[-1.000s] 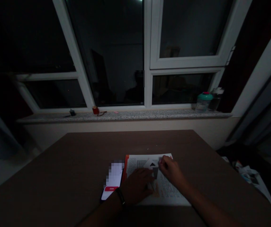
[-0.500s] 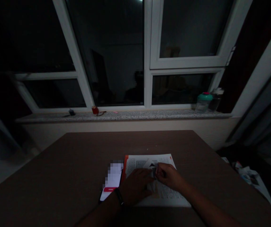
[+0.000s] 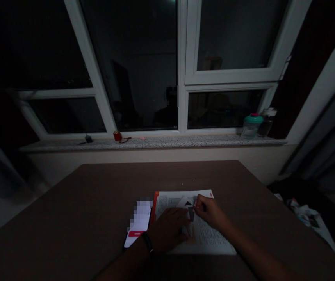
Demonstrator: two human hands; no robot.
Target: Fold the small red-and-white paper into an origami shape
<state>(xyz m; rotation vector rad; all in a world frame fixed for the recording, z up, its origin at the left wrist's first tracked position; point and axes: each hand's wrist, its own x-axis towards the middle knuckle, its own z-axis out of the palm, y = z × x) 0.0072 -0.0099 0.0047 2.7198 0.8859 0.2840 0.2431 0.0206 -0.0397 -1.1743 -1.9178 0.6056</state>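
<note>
1. The printed booklet lies open-faced on the desk, near its close edge, with text, grey figures and an orange strip down its left side.
2. On the upper part of the page is a pale angular piece, beside a dark triangular shape; whether it is loose or printed is too dim to tell.
3. The left hand rests palm down over the left and middle of the booklet, its grip open, fingers extended, with nothing seen in it. A dark band circles that wrist.
4. The right hand is at the upper right of the page, its grip closed, with thumb and fingers drawn together; whether they pinch something small cannot be told.
5. Just left of the booklet lies a phone, its screen lit, with a red bar near the bottom.
6. Beyond the desk, a speckled sill carries a small dark item, a red jar, a teal-lidded cup and a clear bottle, below a white-framed window.
7. Crumpled packaging lies off the right side.
</note>
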